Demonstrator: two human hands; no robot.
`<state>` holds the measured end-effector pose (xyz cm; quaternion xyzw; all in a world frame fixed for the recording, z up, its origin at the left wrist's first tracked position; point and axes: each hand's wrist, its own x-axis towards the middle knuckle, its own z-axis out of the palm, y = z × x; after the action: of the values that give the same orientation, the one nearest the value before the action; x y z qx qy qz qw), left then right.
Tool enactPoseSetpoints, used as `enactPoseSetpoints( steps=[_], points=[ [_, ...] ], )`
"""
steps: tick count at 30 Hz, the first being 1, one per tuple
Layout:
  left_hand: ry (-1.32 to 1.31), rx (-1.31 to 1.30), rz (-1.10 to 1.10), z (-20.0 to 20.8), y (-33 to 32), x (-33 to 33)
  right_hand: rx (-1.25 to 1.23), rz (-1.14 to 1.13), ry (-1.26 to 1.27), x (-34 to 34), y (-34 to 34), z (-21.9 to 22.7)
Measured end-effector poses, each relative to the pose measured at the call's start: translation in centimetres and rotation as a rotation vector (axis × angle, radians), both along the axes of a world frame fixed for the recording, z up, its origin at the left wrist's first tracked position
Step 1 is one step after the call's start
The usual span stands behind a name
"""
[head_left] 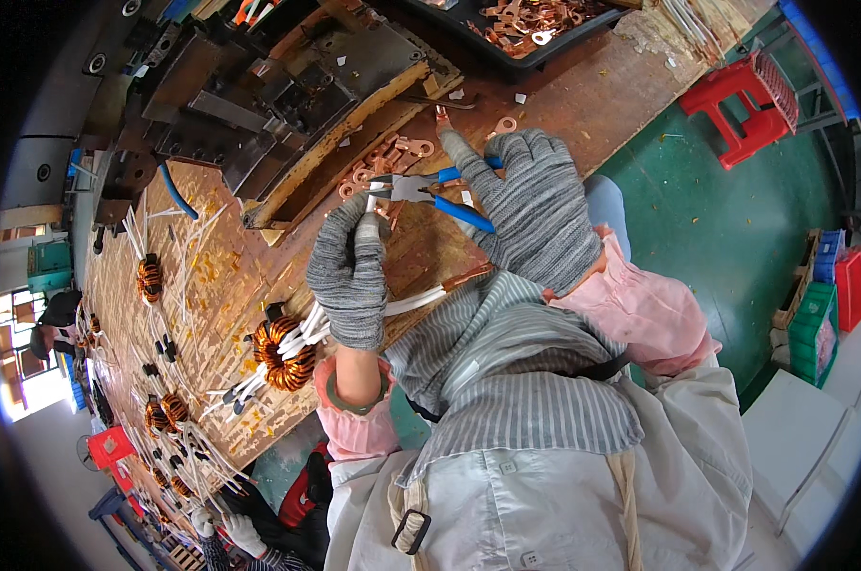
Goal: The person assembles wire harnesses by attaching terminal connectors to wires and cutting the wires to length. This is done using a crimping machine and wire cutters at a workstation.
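My left hand (347,271), in a grey knitted glove, has its fingers closed on a white wire (373,202). The wire's tip lies at the jaws of blue-handled pliers (411,188). Around the pliers' handles is my right hand (540,209), also gloved, with its taped index finger stretched forward past them. Beside my left wrist sits a copper-wound ring coil (283,352) with several white leads. A thicker white lead (416,303) runs out to the right of that wrist and ends in copper near my lap. Loose copper lugs (392,157) lie just beyond the pliers.
A dark metal press fixture (259,114) stands at the far left. Beyond the hands is a black tray (535,52) of copper lugs. More coils (164,411) lie on the worn wooden bench (221,276). A co-worker's gloved hands (245,535) show at lower left; a red stool (746,109) stands right.
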<state>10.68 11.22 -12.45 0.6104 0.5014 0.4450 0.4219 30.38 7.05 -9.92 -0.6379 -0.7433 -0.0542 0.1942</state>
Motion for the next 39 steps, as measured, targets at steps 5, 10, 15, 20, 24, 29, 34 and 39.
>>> enactPoseSetpoints(
  steps=[5,10,15,20,24,29,34,39],
  points=[
    [0.014,0.053,-0.019,-0.4,0.3,-0.2,0.052,0.006,0.010,-0.5,0.2,-1.5],
    [-0.012,0.014,0.012,0.3,0.2,0.2,0.167,0.031,-0.144,-0.6,-0.1,-1.6],
    [-0.001,0.047,-0.013,0.1,0.3,0.2,-0.001,0.090,0.277,-0.7,-0.3,-1.7],
    [-0.043,0.010,0.021,0.1,0.2,0.2,-0.104,0.036,0.078,-0.8,0.7,-0.6],
    [-0.038,-0.009,0.026,0.1,0.2,0.1,-0.059,0.018,0.047,-1.2,0.9,-0.6],
    [-0.060,0.011,0.010,0.0,0.1,0.0,-0.057,0.012,0.006,-1.5,1.0,-0.7],
    [-0.059,-0.023,0.005,0.1,0.1,0.2,-0.103,0.029,-0.008,-1.2,1.2,-1.2],
    [-0.014,-0.051,0.001,-0.2,0.2,0.2,-0.301,0.049,0.055,-0.8,0.8,-0.6]
  ],
)
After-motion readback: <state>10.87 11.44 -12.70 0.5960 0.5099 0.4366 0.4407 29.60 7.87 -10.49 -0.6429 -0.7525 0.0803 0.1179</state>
